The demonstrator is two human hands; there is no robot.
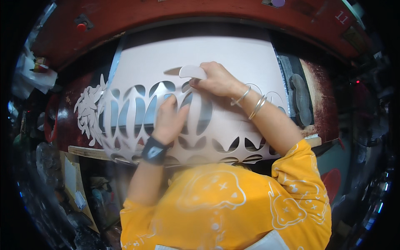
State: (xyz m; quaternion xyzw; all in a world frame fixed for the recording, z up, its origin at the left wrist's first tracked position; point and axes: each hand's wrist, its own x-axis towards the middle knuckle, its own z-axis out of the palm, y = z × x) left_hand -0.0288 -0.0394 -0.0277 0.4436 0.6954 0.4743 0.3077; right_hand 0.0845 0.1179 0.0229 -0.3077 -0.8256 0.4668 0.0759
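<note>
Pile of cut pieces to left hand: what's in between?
In the head view, part of the pale sheet, with long cut-out openings side by side, lies between the pile of cut pieces and the left hand.

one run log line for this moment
right hand: grips pale curved piece | left hand: over punched sheet, contact unclear | loose pieces: piled at left

A broad red machine beam [187,12] spans the far side, bearing a red push button [81,27] at left. The table [327,118] is dark red and worn, with a pale wooden front edge [85,153]. Dim clutter surrounds it: crumpled translucent plastic [43,79] at left, a rounded red object [332,181] at right, and bluish-white lights [381,207] glinting beyond.
</note>
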